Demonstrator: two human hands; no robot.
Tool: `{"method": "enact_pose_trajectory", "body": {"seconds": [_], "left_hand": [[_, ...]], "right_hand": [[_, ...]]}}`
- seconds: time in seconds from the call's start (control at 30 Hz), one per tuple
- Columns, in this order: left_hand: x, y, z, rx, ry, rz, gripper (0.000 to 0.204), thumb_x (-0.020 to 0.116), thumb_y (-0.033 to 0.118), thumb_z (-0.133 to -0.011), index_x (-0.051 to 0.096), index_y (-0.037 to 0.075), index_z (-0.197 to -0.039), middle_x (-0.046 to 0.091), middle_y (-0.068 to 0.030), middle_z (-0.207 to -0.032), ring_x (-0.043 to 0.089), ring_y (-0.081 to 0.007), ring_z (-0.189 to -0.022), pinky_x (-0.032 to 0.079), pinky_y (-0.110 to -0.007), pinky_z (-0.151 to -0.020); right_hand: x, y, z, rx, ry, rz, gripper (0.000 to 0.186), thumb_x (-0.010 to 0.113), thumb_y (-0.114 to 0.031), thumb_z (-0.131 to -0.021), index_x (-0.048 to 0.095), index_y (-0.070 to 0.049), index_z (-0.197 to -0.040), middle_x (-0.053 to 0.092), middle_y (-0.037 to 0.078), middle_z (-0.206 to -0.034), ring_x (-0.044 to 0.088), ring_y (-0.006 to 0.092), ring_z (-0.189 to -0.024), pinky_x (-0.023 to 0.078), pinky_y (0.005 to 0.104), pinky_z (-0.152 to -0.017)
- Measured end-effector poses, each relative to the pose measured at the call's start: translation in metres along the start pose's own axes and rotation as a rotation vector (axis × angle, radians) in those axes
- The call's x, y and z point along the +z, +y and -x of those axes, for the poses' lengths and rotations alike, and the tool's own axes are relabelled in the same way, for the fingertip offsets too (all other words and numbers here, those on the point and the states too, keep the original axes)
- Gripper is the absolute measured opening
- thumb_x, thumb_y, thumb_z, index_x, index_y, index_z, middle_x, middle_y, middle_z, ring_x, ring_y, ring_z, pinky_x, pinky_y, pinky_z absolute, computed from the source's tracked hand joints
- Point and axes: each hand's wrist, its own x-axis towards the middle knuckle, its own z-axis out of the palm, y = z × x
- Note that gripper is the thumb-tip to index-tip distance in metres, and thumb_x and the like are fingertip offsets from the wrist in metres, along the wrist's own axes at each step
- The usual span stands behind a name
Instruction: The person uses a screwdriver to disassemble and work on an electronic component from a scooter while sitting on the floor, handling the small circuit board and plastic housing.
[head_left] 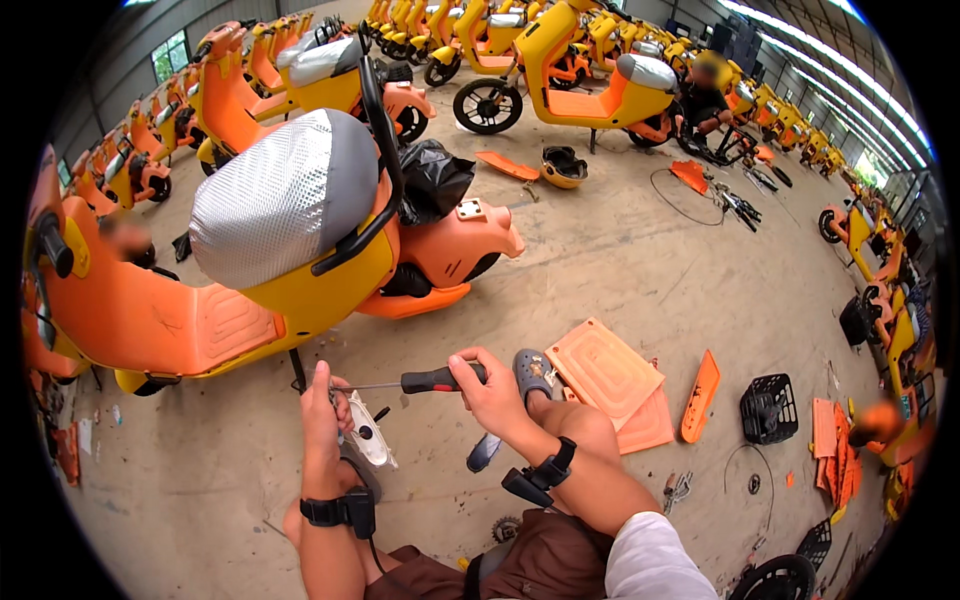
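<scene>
My right hand is wrapped round the black and red handle of a screwdriver. Its thin metal shaft points left, and the tip meets the fingers of my left hand. Those fingers are closed around something small that they mostly hide. Right beside them is a white, elongated part with a dark round spot and a short black piece sticking out. Whether my left hand holds this part or it lies on the floor beyond, I cannot tell.
A yellow and orange scooter with a silver-covered seat stands close on the left. Orange panels, a curved orange strip and a black basket lie to the right. Farther off, a person crouches among rows of scooters.
</scene>
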Motion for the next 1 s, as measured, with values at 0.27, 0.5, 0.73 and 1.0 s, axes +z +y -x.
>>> {"method": "enact_pose_trajectory", "body": {"seconds": [0.27,0.5,0.73,1.0], "left_hand": [[0.001,0.007,-0.002,-0.036,-0.03,0.148,0.053,0.045,0.055,-0.097,0.053,0.006,-0.082,0.034,0.0018,-0.047,0.03,-0.0086,-0.033,0.024,-0.024,-0.034],[0.007,0.01,0.003,0.064,-0.054,0.097,0.052,0.042,0.053,-0.1,0.055,0.005,-0.084,0.036,0.002,-0.049,0.032,-0.0077,-0.037,0.026,-0.023,-0.036],[0.001,0.01,0.003,0.095,-0.025,0.081,0.053,0.043,0.051,-0.1,0.056,0.002,-0.084,0.036,0.0014,-0.048,0.032,-0.0074,-0.038,0.026,-0.023,-0.036],[-0.005,0.014,0.009,0.103,-0.007,0.131,0.051,0.044,0.048,-0.1,0.055,0.002,-0.083,0.036,0.002,-0.049,0.031,-0.0058,-0.039,0.025,-0.022,-0.036]], "right_hand": [[0.007,0.01,-0.008,-0.243,0.026,-0.081,0.027,0.062,-0.027,-0.094,0.056,-0.004,-0.108,0.056,0.001,-0.067,0.049,0.0056,-0.053,0.04,0.0219,-0.048],[0.006,0.003,-0.009,-0.045,0.013,-0.144,0.025,0.059,-0.029,-0.096,0.058,-0.004,-0.102,0.056,0.001,-0.065,0.047,0.0048,-0.05,0.038,0.0212,-0.045],[0.004,0.006,-0.008,0.02,-0.049,-0.086,0.022,0.054,-0.027,-0.1,0.058,-0.005,-0.104,0.05,-0.002,-0.064,0.046,0.0036,-0.052,0.036,0.0202,-0.043],[0.016,0.01,-0.003,-0.178,-0.009,0.002,0.026,0.06,-0.023,-0.096,0.057,-0.003,-0.113,0.055,0.0,-0.072,0.047,0.0054,-0.059,0.039,0.0224,-0.053]]}}
